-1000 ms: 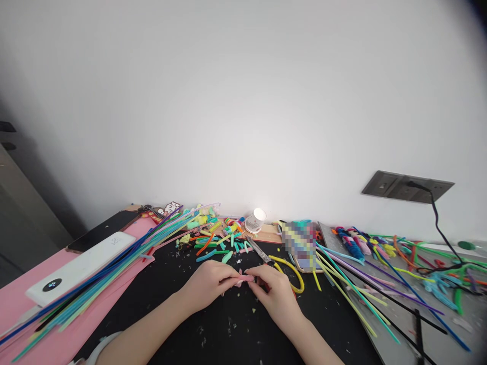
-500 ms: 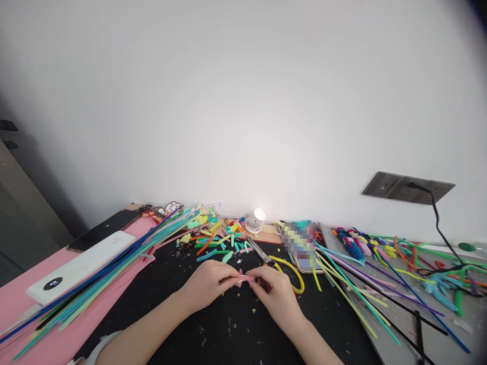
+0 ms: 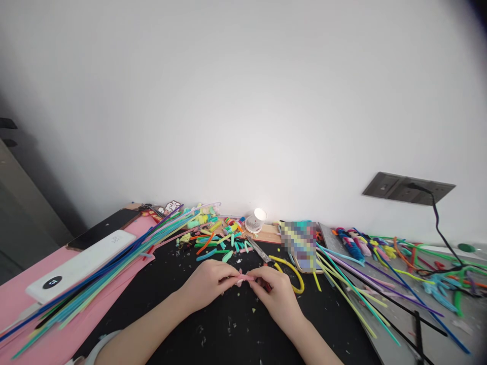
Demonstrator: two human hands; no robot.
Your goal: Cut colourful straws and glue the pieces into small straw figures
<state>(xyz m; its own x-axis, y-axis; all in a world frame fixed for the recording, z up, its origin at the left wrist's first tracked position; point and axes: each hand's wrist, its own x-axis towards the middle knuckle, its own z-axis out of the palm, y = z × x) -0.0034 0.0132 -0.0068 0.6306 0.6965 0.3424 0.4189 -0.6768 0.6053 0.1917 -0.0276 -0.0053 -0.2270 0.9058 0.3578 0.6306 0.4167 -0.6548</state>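
Note:
Both my hands meet at the middle of the black mat (image 3: pixel 213 334). My left hand (image 3: pixel 207 284) and my right hand (image 3: pixel 276 291) each pinch an end of a short pink pipe cleaner piece (image 3: pixel 245 277) held between their fingertips, just above the mat. Fingers of both hands are curled closed on it. Just behind the right hand lie a bent yellow pipe cleaner (image 3: pixel 292 271) and a pair of scissors (image 3: pixel 258 249).
A bundle of long pipe cleaners (image 3: pixel 114 266) crosses the pink sheet on the left, beside a white power bank (image 3: pixel 79 266) and a dark phone (image 3: pixel 102 229). Short coloured cut pieces (image 3: pixel 216 238) and a paper cup (image 3: pixel 255 220) lie behind. More long pipe cleaners (image 3: pixel 361 284) spread on the right.
Hardly anything differs; my fingertips shift slightly on the pink piece and the view drifts a little.

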